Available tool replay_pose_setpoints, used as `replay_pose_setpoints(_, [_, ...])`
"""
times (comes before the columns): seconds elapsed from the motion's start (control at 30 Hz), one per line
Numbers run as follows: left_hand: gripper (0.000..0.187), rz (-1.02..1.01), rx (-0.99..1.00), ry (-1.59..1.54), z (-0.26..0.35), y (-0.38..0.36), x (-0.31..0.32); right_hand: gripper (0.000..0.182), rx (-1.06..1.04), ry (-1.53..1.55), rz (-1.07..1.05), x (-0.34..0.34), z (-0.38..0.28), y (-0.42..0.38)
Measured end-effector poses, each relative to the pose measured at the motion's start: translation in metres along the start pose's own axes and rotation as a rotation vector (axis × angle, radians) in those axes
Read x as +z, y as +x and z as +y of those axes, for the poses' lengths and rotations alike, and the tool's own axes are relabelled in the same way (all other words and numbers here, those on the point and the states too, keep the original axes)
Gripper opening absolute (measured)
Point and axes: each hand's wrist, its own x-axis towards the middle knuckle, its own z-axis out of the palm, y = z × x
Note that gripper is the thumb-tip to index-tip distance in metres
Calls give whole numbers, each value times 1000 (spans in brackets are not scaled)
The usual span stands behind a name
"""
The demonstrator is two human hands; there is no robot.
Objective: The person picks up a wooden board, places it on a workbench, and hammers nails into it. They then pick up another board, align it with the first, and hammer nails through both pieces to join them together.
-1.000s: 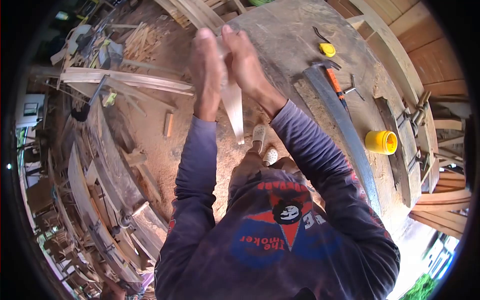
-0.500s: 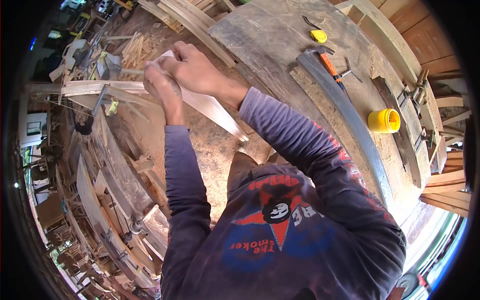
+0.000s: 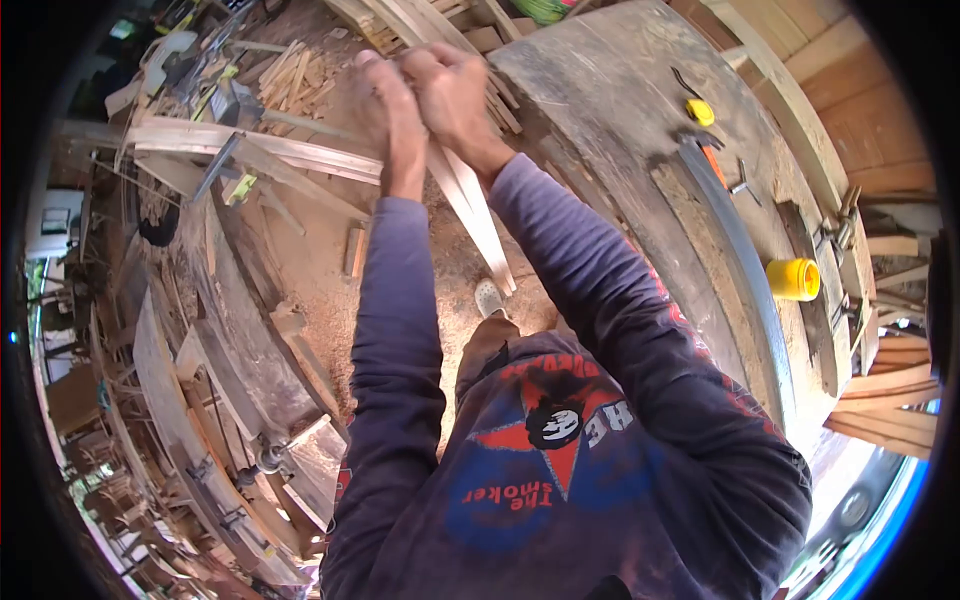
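Observation:
Both arms stretch forward over the floor with two pale tapered wooden strips [image 3: 474,215] between them. My right hand [image 3: 447,98] is closed round the far end of the strips. Beside it, my left hand [image 3: 392,112] is slightly blurred, with curled fingers against the same end. The grip's far side is hidden behind the hands. The strips' near ends lie together just above a light shoe [image 3: 489,298].
A workbench [image 3: 590,75] at the right bears a yellow tape measure [image 3: 700,112], an orange-handled hammer [image 3: 713,162], a dark curved piece [image 3: 745,270] and a yellow container [image 3: 793,280]. Long pale strips [image 3: 270,150] and a clamp [image 3: 217,168] are at the left.
Both hands and the held strips have shifted right and farther forward in the view. The strips now point more steeply down. The shoe has come into fuller view.

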Motion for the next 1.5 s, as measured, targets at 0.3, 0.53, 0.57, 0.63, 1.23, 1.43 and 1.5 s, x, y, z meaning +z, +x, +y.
replay_pose_setpoints(0.3, [69, -43, -294, -150, -74, 60, -41, 28, -70, -73, -35, 36, -6, -71])
replay_pose_setpoints(0.53, [75, -166, -583, -80, -134, 64, -30, 35, -280, -267, -113, -1, -36, -134])
replay_pose_setpoints(0.57, [75, -186, -546, -72, -144, 61, -25, 37, -179, -260, -115, -10, -39, -143])
replay_pose_setpoints(0.63, [78, -175, -556, 71, -153, 59, -16, 39, -149, -254, -124, -12, -42, -143])
replay_pose_setpoints(1.23, [51, -110, -228, -137, -59, 50, -5, 63, 142, -233, -262, 50, 50, 92])
replay_pose_setpoints(1.43, [41, -156, -121, -154, 2, 110, 50, 72, 28, -45, -387, 27, 9, 166])
replay_pose_setpoints(1.5, [53, -121, 21, -14, 16, 132, 73, 74, -39, -21, -437, 28, 7, 191])
